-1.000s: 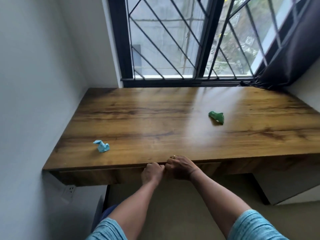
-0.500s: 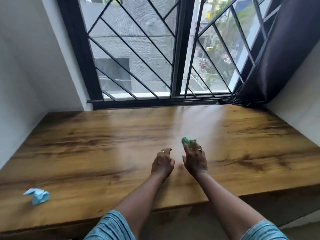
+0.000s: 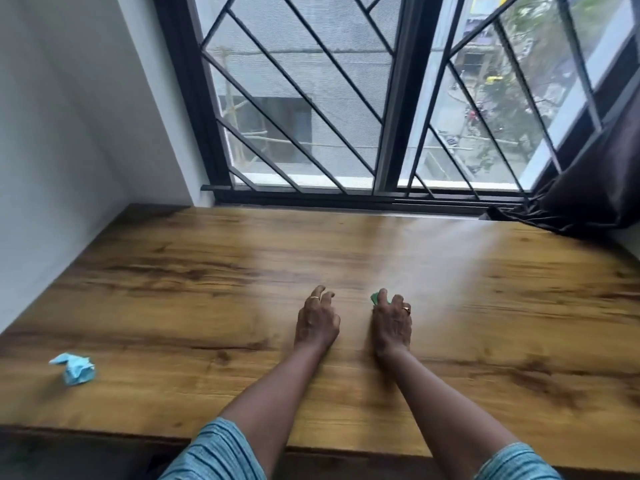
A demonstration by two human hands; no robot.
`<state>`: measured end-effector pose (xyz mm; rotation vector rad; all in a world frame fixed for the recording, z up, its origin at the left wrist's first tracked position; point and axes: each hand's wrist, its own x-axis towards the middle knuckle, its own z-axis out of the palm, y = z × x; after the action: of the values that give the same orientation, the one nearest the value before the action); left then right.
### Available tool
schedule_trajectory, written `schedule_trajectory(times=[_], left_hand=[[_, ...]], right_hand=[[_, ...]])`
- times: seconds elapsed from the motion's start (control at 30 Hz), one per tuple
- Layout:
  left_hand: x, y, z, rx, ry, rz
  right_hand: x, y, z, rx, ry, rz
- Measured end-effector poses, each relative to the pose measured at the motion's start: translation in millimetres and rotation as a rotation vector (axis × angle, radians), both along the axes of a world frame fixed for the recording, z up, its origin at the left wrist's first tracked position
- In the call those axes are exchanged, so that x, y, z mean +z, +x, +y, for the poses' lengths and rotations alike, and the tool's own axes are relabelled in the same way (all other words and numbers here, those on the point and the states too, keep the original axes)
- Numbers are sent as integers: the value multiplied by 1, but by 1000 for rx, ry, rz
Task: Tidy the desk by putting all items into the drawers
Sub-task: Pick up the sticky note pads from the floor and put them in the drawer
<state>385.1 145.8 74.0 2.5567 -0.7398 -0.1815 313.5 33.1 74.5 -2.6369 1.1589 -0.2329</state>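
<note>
A wooden desk [image 3: 173, 289] fills the corner between a white wall [image 3: 69, 133] and a barred window [image 3: 311, 98], with a dark curtain [image 3: 595, 188] spilling onto its far right. A blue paper figure [image 3: 74, 368] lies near left. At mid-desk the right hand [image 3: 391, 323] curls its fingers over a green paper figure [image 3: 375, 298]. Just beside it the left hand [image 3: 317, 320] rests loosely bent and holds nothing. Bare wood lies around them.

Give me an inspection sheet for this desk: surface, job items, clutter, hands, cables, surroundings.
Surface: wooden desk, with a pale glare streak across it.
Job's things: blue paper piece lies near the left front; green paper piece is mid-desk, mostly hidden under fingers; drawers are out of view.
Clutter: nothing seen.
Hands: left hand is loosely curled and holds nothing; right hand has its fingers curled over the green paper piece.
Cables: nothing seen.
Surroundings: barred window behind, dark curtain at right, white wall at left.
</note>
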Motion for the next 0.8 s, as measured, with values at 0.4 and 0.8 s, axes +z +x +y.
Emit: schedule_trajectory(times=[0.4, 0.8], left_hand=[[12, 65, 211, 500, 148, -177], [-8, 96, 351, 668, 70, -8]], right_hand=[[-2, 77, 146, 320, -79, -169], [-5, 122, 292, 433, -212, -215]])
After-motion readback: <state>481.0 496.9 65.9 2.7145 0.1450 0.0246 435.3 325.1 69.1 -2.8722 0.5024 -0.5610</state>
